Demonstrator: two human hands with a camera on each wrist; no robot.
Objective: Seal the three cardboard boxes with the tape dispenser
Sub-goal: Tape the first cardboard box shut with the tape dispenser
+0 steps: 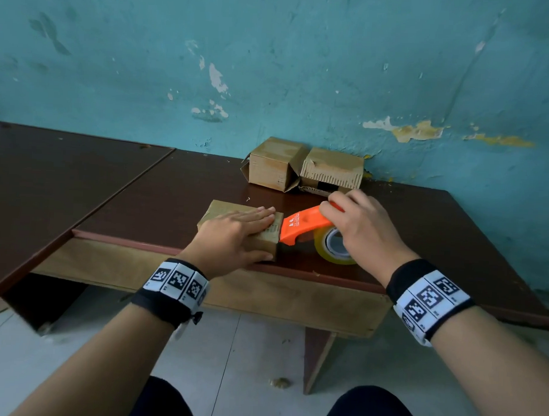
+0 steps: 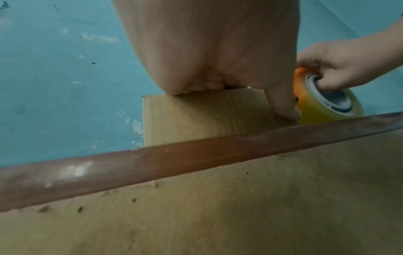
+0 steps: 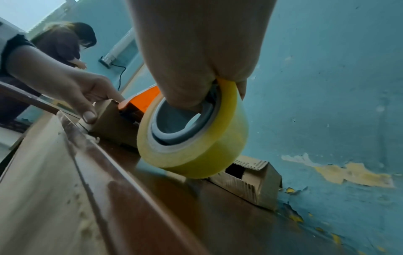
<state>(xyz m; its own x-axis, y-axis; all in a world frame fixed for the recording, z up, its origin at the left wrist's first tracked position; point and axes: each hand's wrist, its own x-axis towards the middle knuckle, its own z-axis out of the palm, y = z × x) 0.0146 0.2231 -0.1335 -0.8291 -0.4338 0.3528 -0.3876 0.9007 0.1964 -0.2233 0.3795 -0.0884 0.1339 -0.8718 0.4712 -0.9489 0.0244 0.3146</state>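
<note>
A small cardboard box [image 1: 217, 210] sits at the table's front edge. My left hand [image 1: 235, 231] lies flat on its top with straight fingers, the thumb down its front face [image 2: 196, 119]. My right hand [image 1: 362, 229] grips the orange tape dispenser [image 1: 303, 226], whose nose meets the box's right end. A finger hooks into the core of the yellowish tape roll [image 3: 194, 131]. Two more cardboard boxes stand at the back by the wall: the left one [image 1: 274, 164] and the right one [image 1: 332, 171], whose torn front flap shows a dark gap.
The dark brown table [image 1: 143, 197] runs along a peeling teal wall [image 1: 272, 67]; a second tabletop [image 1: 50, 181] adjoins at the left. The table's front rim [image 2: 174, 155] lies just under the near box. In the right wrist view another person [image 3: 63, 43] is at the far left.
</note>
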